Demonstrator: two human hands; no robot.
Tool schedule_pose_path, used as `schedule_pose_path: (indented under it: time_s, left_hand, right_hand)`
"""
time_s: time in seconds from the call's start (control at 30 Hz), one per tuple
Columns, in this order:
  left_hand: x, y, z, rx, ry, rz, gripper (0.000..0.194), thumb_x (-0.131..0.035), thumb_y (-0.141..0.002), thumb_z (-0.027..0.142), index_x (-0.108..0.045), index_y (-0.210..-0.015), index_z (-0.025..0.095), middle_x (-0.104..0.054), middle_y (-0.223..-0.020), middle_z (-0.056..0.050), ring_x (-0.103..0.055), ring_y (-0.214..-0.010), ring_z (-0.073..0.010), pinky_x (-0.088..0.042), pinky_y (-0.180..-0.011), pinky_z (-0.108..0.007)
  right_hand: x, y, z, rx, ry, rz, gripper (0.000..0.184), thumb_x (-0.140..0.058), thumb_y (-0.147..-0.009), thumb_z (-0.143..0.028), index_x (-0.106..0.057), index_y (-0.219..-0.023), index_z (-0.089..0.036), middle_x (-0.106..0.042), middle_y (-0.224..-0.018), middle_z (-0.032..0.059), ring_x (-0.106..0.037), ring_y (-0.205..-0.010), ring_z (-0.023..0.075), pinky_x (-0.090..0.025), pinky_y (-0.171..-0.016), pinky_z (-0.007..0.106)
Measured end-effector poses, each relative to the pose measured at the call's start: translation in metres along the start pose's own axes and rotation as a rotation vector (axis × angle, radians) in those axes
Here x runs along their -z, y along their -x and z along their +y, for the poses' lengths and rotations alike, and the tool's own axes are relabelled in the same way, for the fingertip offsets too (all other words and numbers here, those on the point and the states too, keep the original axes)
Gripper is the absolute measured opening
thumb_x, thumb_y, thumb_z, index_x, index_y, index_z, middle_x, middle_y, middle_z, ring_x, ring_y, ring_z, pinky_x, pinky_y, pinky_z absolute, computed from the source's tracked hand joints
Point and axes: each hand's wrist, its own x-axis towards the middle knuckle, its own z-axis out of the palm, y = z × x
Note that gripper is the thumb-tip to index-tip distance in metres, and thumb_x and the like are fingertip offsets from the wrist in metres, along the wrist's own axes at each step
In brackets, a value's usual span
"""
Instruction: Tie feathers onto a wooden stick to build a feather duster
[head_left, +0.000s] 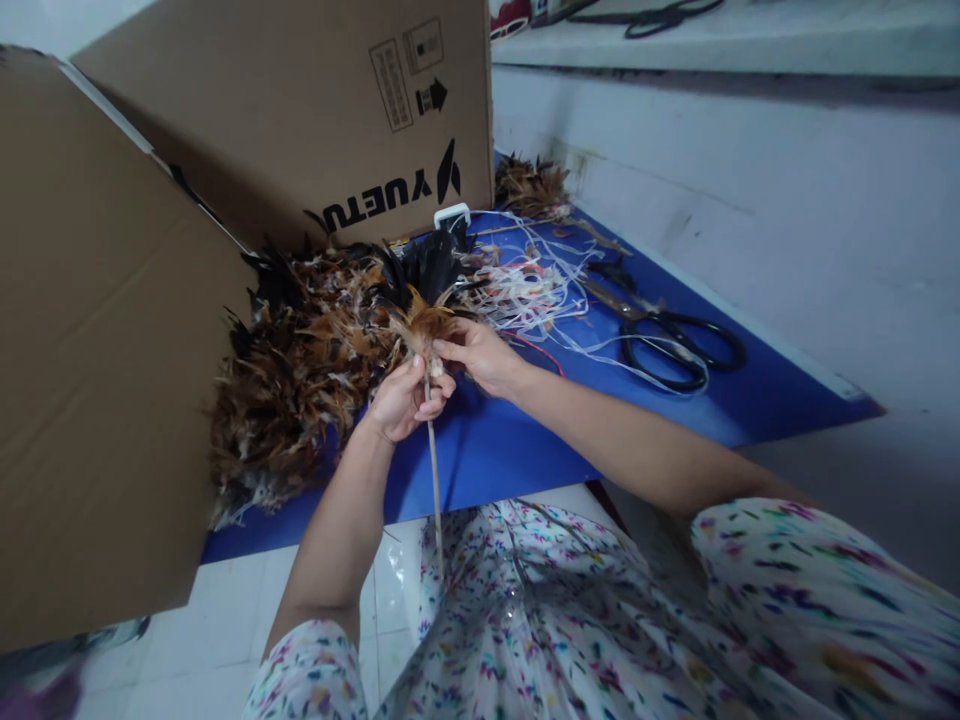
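Observation:
A thin wooden stick runs upward from near my lap, with a tuft of brown and black feathers at its top end. My left hand is closed around the stick just below the feathers. At the base of the tuft, the thumb and fingers of my right hand pinch the feathers from the right side. Part of the right fingers is hidden behind the tuft. A large heap of brown feathers lies just left of my hands.
Cardboard panels marked YUETU stand behind and left of the heap. On the blue mat lie tangled white plastic strips and black-handled scissors. A smaller feather bunch sits at the back, beside the white wall.

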Motion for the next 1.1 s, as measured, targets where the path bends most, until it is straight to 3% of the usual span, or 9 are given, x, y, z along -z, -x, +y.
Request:
schedule_pose_path:
  time_s: [0.33, 0.53, 0.7, 0.77, 0.97, 1.1]
  left_hand:
    - [-0.003, 0.000, 0.003, 0.020, 0.022, -0.007, 0.024, -0.053, -0.092, 0.039, -0.054, -0.091, 0.015, -0.051, -0.058, 0.001, -0.034, -0.033, -0.0042, -0.023, -0.032, -0.013]
    - [-0.006, 0.001, 0.003, 0.043, 0.014, 0.072, 0.026, -0.058, -0.089, 0.040, -0.051, -0.093, 0.016, -0.064, -0.078, -0.007, -0.037, -0.034, -0.0036, -0.022, -0.031, -0.014]
    - [-0.007, 0.002, 0.004, 0.034, 0.045, 0.054, 0.026, -0.059, -0.089, 0.037, -0.047, -0.079, 0.016, -0.045, -0.060, 0.004, -0.032, -0.036, -0.0024, -0.022, -0.033, -0.012]
    - [-0.006, 0.002, 0.004, 0.017, 0.054, 0.051, 0.027, -0.060, -0.089, 0.037, -0.047, -0.079, 0.017, -0.041, -0.059, 0.006, -0.030, -0.036, -0.0022, -0.021, -0.033, -0.012]
    - [-0.011, 0.005, 0.001, 0.022, 0.037, 0.006, 0.032, -0.067, -0.084, 0.038, -0.044, -0.077, 0.017, -0.039, -0.058, 0.006, -0.029, -0.036, -0.0019, -0.019, -0.034, -0.011]
    - [-0.017, 0.006, -0.004, 0.066, 0.025, -0.059, 0.035, -0.069, -0.081, 0.040, -0.043, -0.076, 0.017, -0.039, -0.058, 0.006, -0.029, -0.036, -0.0019, -0.019, -0.034, -0.012]
  right_hand:
    - [0.000, 0.001, -0.001, 0.053, 0.046, 0.003, 0.036, -0.080, -0.063, -0.039, -0.058, -0.081, -0.018, -0.059, -0.064, -0.0051, -0.053, -0.059, 0.0086, -0.043, -0.063, 0.025]
    - [0.001, 0.000, 0.001, 0.001, 0.017, -0.026, 0.042, -0.083, -0.059, -0.043, -0.058, -0.082, -0.019, -0.062, -0.066, -0.0033, -0.057, -0.059, 0.0113, -0.044, -0.055, 0.026]
    - [0.002, 0.000, 0.000, 0.029, 0.068, 0.003, 0.039, -0.082, -0.061, -0.041, -0.060, -0.082, -0.017, -0.063, -0.068, -0.0033, -0.055, -0.061, 0.0088, -0.042, -0.057, 0.023]
    - [0.002, 0.002, -0.004, -0.015, 0.068, -0.015, 0.039, -0.083, -0.061, -0.041, -0.059, -0.081, -0.017, -0.062, -0.068, -0.0035, -0.055, -0.061, 0.0087, -0.040, -0.055, 0.022]
    - [0.005, 0.006, -0.015, -0.288, 0.051, -0.264, 0.047, -0.088, -0.055, -0.045, -0.066, -0.082, -0.014, -0.066, -0.075, 0.0006, -0.061, -0.073, 0.0130, -0.048, -0.066, 0.026]
    - [0.006, 0.005, -0.017, -0.404, 0.076, -0.277, 0.045, -0.088, -0.051, -0.047, -0.068, -0.074, -0.014, -0.067, -0.071, 0.0009, -0.060, -0.070, 0.0117, -0.048, -0.070, 0.026]
